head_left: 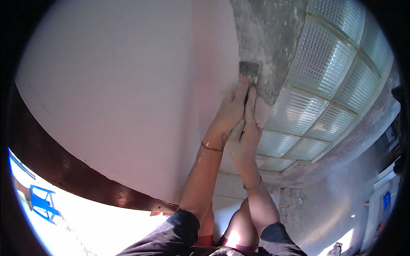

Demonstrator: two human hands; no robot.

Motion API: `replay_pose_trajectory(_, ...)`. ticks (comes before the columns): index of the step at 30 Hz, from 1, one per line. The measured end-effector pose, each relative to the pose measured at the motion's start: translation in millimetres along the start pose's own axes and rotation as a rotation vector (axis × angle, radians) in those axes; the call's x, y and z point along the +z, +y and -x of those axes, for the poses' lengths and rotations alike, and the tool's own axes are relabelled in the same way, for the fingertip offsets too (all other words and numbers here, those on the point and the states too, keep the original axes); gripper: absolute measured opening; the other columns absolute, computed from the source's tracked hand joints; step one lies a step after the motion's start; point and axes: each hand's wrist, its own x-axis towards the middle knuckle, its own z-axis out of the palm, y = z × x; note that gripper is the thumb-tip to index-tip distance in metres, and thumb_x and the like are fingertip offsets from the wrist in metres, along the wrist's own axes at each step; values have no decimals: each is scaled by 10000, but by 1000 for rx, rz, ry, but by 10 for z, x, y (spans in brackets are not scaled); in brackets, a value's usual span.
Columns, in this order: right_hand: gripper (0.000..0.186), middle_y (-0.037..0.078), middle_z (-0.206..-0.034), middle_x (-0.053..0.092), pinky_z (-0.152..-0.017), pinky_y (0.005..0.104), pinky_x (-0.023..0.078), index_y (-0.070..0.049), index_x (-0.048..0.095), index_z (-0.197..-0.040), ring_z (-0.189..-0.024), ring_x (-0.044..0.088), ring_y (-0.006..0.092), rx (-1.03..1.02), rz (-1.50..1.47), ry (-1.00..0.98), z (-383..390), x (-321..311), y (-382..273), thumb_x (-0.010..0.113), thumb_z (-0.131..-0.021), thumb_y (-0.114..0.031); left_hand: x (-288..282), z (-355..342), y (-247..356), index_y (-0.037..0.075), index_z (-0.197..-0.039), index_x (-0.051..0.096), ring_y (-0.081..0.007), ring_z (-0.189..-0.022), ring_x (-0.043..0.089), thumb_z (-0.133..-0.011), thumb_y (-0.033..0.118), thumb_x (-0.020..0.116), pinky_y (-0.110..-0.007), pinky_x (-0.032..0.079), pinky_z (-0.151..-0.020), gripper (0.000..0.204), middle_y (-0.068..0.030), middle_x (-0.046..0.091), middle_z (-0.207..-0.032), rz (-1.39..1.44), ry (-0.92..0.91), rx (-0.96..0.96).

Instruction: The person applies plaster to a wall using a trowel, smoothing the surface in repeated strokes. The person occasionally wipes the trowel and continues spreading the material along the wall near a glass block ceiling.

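A putty knife point(250, 68) with a wide, smeared blade lies against the wall, its blade where the pale surface meets the grey plaster strip point(273, 38). My left hand point(230, 109) is closed round its handle, with the thumb pressed up toward the blade. Just below and to the right, my right hand point(245, 138) grips the same tool, its fingers stretched along the handle's right side. Most of the handle is hidden by the fingers. Pale specks dot both forearms. Left of the hands spreads the smooth white to pinkish wall point(119, 85).
Glass blocks point(320, 55) fill a panel to the right of the grey strip, with a rough ledge point(294, 166) below. A dark brown wooden edge point(106, 187) borders the wall at lower left. Beyond it stands a blue stool point(42, 202). Rubble-like rough patch point(292, 209) shows below the ledge.
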Motion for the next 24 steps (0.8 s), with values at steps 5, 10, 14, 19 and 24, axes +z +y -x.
replay_pose_trajectory(5, 715, 276, -1427, 439, -927, 462, 502, -70, 185, -1542, -1103, 580, 468, -170, 148, 78, -61, 15, -17, 391, -861, 11, 39, -18, 96, 73, -740, 544, -126, -504, 555, -1008, 568, 387, -271, 472, -505, 585, -17, 545, -596, -66, 54, 11)
replay_pose_trajectory(10, 714, 278, -1421, 446, -883, 442, 528, -74, 177, -1546, -1013, 630, 443, -192, 148, 95, -85, 18, -62, 393, -871, 9, 49, -8, 159, 79, -741, 532, -123, -493, 547, -1009, 558, 400, -278, 470, -492, 564, -20, 536, -617, -67, 4, 7)
replay_pose_trajectory(14, 723, 288, -1414, 448, -848, 436, 531, -76, 170, -1549, -935, 651, 412, -135, 62, 30, -129, -5, -109, 389, -867, 27, 68, -53, 202, 77, -743, 531, -123, -487, 539, -1012, 551, 401, -281, 466, -483, 560, -25, 529, -623, 0, -2, 6)
replay_pose_trajectory(19, 625, 269, -1295, 558, -709, 347, 549, -49, 176, -1545, -783, 684, 338, -227, 184, 99, -152, 2, -109, 356, -947, -14, 34, -71, 218, 73, -779, 554, -112, -526, 535, -1017, 540, 400, -270, 466, -507, 546, -15, 542, -659, -73, -29, 33)
replay_pose_trajectory(24, 580, 161, -1069, 656, -578, 300, 491, -18, 164, -1539, -642, 624, 184, -375, 120, 213, -275, -100, 31, 398, -1022, -137, 52, -109, 90, 46, -862, 613, -142, -558, 589, -1017, 501, 443, -291, 498, -529, 510, -42, 609, -697, 8, -14, 241)
